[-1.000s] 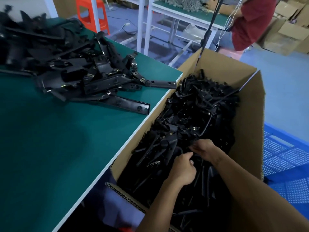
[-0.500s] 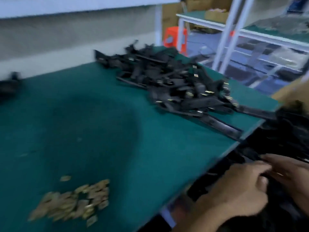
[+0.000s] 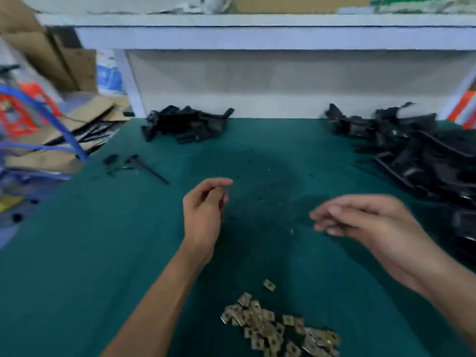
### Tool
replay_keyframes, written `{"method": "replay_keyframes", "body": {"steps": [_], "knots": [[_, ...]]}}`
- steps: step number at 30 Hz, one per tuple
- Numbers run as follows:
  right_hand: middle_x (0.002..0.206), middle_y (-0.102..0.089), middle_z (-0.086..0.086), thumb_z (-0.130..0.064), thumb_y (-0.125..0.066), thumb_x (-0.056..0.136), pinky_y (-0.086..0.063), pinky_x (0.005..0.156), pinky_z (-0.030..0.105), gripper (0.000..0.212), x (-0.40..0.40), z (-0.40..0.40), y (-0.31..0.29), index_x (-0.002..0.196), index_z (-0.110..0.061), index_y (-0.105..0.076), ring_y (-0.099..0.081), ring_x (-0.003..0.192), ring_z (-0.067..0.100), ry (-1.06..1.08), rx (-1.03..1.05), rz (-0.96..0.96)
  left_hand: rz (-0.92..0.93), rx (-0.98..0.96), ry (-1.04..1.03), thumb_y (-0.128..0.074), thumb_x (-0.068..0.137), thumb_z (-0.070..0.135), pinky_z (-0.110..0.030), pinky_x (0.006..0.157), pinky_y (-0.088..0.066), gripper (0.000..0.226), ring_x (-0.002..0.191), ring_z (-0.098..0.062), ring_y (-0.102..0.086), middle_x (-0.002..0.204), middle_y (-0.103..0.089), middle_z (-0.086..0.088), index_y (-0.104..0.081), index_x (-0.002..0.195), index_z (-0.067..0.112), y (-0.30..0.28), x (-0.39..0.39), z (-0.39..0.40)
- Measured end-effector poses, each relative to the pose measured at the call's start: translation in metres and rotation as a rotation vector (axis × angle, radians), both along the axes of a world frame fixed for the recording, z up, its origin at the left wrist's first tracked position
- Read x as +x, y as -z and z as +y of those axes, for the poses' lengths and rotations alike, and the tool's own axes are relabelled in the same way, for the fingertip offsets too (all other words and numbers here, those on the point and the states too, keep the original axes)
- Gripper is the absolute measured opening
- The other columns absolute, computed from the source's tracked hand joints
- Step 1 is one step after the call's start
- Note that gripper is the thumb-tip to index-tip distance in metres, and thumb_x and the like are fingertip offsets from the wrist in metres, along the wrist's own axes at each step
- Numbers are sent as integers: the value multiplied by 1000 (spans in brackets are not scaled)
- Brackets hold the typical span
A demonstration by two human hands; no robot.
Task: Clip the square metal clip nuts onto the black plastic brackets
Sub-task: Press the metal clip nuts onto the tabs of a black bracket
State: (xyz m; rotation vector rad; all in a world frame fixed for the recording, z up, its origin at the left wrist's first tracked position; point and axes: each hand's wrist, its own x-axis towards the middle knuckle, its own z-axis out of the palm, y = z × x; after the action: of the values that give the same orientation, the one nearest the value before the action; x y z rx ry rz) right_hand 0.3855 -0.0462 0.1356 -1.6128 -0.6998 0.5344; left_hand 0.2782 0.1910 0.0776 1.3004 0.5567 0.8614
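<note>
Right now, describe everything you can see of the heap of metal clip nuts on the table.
The heap of clip nuts lies loose on the green table mat near its front edge, below and between the two hands, neither of which touches it. The pieces are small, flat, square, brass-coloured and shiny, most with a dark hole in the middle. They overlap at random angles. One nut sits apart, just beyond the heap.

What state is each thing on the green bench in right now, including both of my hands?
Left hand: loosely curled, holding nothing, above the mat.
Right hand: fingers extended, blurred, holding nothing.
Square brass-coloured metal clip nuts: loose heap, near edge; one apart.
Black plastic brackets, right pile: jumbled heap.
Black plastic brackets, far pile: small heap by the white back panel.
Green table mat: flat, speckled with small debris.
</note>
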Motion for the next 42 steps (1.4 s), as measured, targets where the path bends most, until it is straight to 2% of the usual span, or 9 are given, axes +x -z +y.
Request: {"method": "replay_keyframes", "body": {"steps": [3, 9, 13, 17, 23, 29, 32, 38, 42], "knots": [[91, -79, 8, -1, -64, 95, -59, 71, 23, 17, 30, 102, 16, 87, -7, -78, -76, 80, 21, -76, -116, 0, 14, 74, -13, -50, 82, 9, -21, 46, -27, 26, 50, -10, -33, 56, -46, 9, -72, 76, 21, 10, 4, 10], [82, -77, -1, -9, -69, 90, -59, 65, 25, 12, 88, 284, 34, 96, -18, -75, -75, 69, 12, 22, -231, -251, 40, 142, -7, -54, 82, 14, -17, 44, -29, 21, 44, -1, -37, 49, -51, 15, -70, 71, 19, 9, 13, 16], [116, -68, 2, -34, -76, 83, -60, 77, 38, 44, 111, 370, 38, 121, -14, -66, -70, 85, 18, 104, -343, -470, 33, -16, -17, -53, 86, 17, -19, 43, -24, 20, 42, -4, -31, 46, -44, 14, -68, 72, 16, 7, 10, 24], [148, -43, 14, -58, -76, 77, -36, 51, 27, 47, 114, 410, 50, 85, -19, -52, -46, 69, 9, 104, -561, -581, 62, 8, 31, -53, 93, 7, -18, 42, -26, 29, 41, -2, -33, 47, -45, 14, -67, 70, 17, 7, 10, 24], [64, -48, -2, -27, -60, 83, -32, 46, 26, 27, 115, 407, 59, 65, -15, -43, -45, 52, 18, 266, -437, -607, 59, 7, 0, -53, 93, 8, -18, 42, -28, 27, 42, -3, -35, 48, -46, 12, -67, 71, 16, 7, 11, 27], [55, -54, 4, -36, -54, 93, -38, 48, 30, 39, 104, 333, 25, 61, -17, -46, -62, 53, 20, 266, -209, -545, 51, 50, -28, -55, 89, 12, -21, 45, -30, 21, 45, -4, -35, 51, -48, 12, -67, 73, 19, 7, 10, 20], [60, -59, 10, -41, -57, 89, -47, 53, 39, 41, 82, 274, 9, 67, -7, -52, -71, 60, 29, 333, -87, -482, 84, 65, -69, -54, 82, 21, -34, 58, -46, 14, 57, -11, -50, 66, -59, 11, -68, 84, 22, 7, 9, 19], [80, -78, 3, -34, -65, 86, -45, 44, 29, 11, 35, 136, -10, 83, -28, -75, -70, 52, 36, 326, -17, -212, 247, 806, -251, -60, 84, 22, -37, 95, -44, 51, 122, -23, -43, 137, -38, -2, -45, 133, 17, 3, 1, -1], [72, -76, 6, -35, -63, 78, -59, 60, 50, 24, 7, 86, -12, 92, -26, -78, -72, 56, 34, 125, -297, -270, 312, 1306, -338, -52, 96, 40, -49, 113, -23, 59, 147, -34, -23, 157, -25, -12, -33, 146, 17, -2, 0, -35]]}}
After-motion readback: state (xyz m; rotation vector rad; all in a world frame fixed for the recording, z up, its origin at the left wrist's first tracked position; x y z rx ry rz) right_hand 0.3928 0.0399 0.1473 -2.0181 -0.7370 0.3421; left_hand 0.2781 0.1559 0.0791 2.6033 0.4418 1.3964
